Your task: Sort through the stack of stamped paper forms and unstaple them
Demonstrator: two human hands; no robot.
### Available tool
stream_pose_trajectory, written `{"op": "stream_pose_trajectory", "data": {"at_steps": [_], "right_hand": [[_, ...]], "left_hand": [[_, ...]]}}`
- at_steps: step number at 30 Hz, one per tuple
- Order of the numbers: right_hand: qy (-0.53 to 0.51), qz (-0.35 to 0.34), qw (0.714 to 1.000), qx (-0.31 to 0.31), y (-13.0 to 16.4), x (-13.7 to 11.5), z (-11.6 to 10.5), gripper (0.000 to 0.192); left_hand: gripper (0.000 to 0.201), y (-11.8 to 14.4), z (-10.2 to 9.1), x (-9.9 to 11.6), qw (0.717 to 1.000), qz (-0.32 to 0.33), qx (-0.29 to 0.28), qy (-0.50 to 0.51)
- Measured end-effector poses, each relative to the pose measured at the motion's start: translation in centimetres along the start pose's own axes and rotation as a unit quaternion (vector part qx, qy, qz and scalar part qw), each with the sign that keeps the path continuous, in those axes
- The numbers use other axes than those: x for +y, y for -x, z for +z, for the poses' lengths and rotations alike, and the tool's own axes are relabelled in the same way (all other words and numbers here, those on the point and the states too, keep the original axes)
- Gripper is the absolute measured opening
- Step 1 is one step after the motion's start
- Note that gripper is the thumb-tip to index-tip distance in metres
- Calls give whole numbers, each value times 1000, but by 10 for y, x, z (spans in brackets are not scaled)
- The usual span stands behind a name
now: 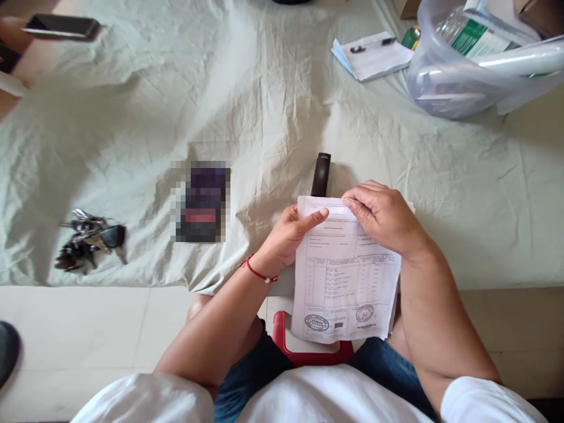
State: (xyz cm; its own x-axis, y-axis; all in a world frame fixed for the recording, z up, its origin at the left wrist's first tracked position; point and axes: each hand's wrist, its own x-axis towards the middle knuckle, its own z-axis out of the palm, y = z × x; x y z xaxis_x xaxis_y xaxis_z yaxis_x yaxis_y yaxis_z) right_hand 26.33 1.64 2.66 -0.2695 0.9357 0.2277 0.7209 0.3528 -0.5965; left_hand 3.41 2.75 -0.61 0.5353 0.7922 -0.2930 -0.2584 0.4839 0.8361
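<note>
I hold a stack of printed paper sheets (343, 276) with a table and round stamps, over the near edge of a bed. My left hand (286, 235) grips the stack's upper left corner, thumb on top. My right hand (383, 214) pinches the top edge at the upper right. A black stapler (321, 173) lies on the sheet just beyond the papers, partly hidden by them.
A pale green bedsheet (264, 106) covers the bed. On it lie a bunch of keys (90, 241), a blurred dark card-like object (202, 202), a notepad with a pen (374, 54) and a clear plastic bag of items (476, 64). Another person's hand holds a phone (61, 26) at far left. A red stool (308, 346) is under me.
</note>
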Motion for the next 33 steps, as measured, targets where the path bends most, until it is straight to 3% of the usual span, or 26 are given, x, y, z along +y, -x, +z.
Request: {"op": "stream_pose_trajectory", "data": {"at_steps": [11, 16, 22, 25, 28, 31, 33], "right_hand": [[-10, -7, 1000, 4, -1, 0, -4, 33], [3, -9, 1000, -15, -1, 5, 1, 34], [12, 31, 999, -7, 4, 27, -17, 30], [-61, 110, 991, 55, 9, 38, -16, 32], [-176, 161, 968, 79, 11, 44, -2, 57], [-256, 139, 957, 6, 11, 38, 13, 70], [-327, 138, 933, -61, 10, 26, 18, 74]], "left_hand": [[44, 9, 3, 0, 999, -26, -21, -3], [44, 18, -3, -8, 998, -4, 33, -54], [44, 35, -19, 1, 978, 51, 136, -151], [44, 40, -27, 3, 976, 68, 155, -139], [44, 42, -34, 2, 974, 87, 181, -105], [46, 42, -38, -1, 968, 115, 210, -80], [48, 41, -38, -2, 966, 124, 216, -71]]}}
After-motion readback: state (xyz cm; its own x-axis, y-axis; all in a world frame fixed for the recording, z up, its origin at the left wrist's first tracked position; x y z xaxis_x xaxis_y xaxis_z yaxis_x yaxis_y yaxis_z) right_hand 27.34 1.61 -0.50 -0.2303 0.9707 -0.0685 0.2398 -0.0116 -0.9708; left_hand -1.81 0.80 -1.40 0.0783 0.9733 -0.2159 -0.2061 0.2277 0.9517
